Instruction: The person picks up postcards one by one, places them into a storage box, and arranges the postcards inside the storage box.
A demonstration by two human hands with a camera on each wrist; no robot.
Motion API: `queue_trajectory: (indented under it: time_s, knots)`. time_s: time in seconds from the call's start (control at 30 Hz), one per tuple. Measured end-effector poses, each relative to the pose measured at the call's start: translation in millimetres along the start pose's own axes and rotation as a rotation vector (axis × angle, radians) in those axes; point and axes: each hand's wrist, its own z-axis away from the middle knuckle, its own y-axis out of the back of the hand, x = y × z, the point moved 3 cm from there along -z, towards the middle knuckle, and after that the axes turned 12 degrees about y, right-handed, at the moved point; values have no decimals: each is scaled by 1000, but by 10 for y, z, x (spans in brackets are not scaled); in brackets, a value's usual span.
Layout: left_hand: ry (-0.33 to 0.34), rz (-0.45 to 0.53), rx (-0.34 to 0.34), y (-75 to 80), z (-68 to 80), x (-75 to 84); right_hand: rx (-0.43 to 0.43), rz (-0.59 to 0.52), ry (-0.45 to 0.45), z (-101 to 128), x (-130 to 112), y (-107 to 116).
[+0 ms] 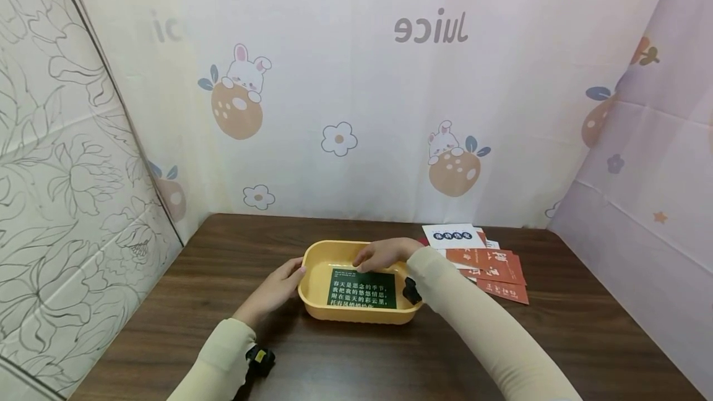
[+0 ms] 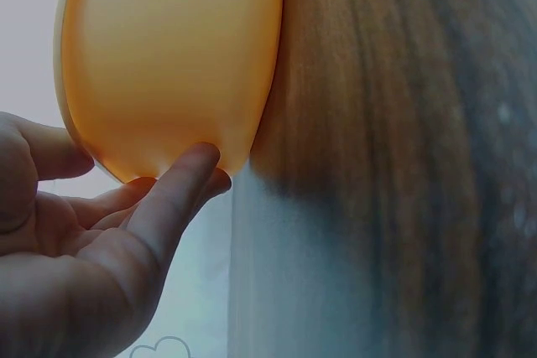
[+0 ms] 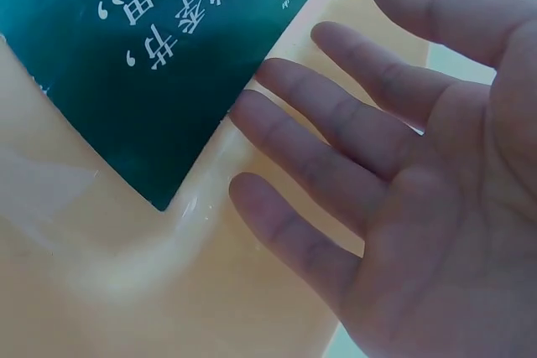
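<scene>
Yellow tray, smooth plastic with rounded corners, sits near the middle of the dark wood-grain table. Flat on its floor lies a dark green card printed with white Chinese characters; its far edge is partly covered by the right hand in the head view. The right wrist view shows what that view cannot: the right hand's fingers are straight and spread, palm open, holding nothing, their tips just beside the card's corner; whether they touch it is hard to tell. The left hand rests against the tray's left outer wall. From the left wrist view, its fingertips press the curved orange-yellow side while the fingers stay fairly straight, gripping nothing; the card is out of sight there. Right of the tray, red and white cards lie fanned on the table, their print too small to read. Behind stands a backdrop with rabbits and flowers.
</scene>
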Motion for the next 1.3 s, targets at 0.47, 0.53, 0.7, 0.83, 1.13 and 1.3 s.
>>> queue_trajectory:
  time_s: [0.47, 0.53, 0.7, 0.83, 1.13, 1.3]
  knots:
    - [6, -5, 6, 6, 5, -7, 1, 82, 37, 157, -47, 69]
    - [8, -6, 7, 4, 7, -11, 14, 85, 46, 196, -52, 90]
    - [9, 4, 2, 3, 12, -7, 81, 93, 67, 321, -47, 173]
    - [10, 3, 2, 7, 15, 3, 149, 80, 92, 448, -19, 244]
    - [7, 4, -9, 5, 24, 0, 265, -58, 101, 784, 184, 380]
    - [4, 12, -9, 13, 24, 3, 313, -68, 124, 949, 320, 480]
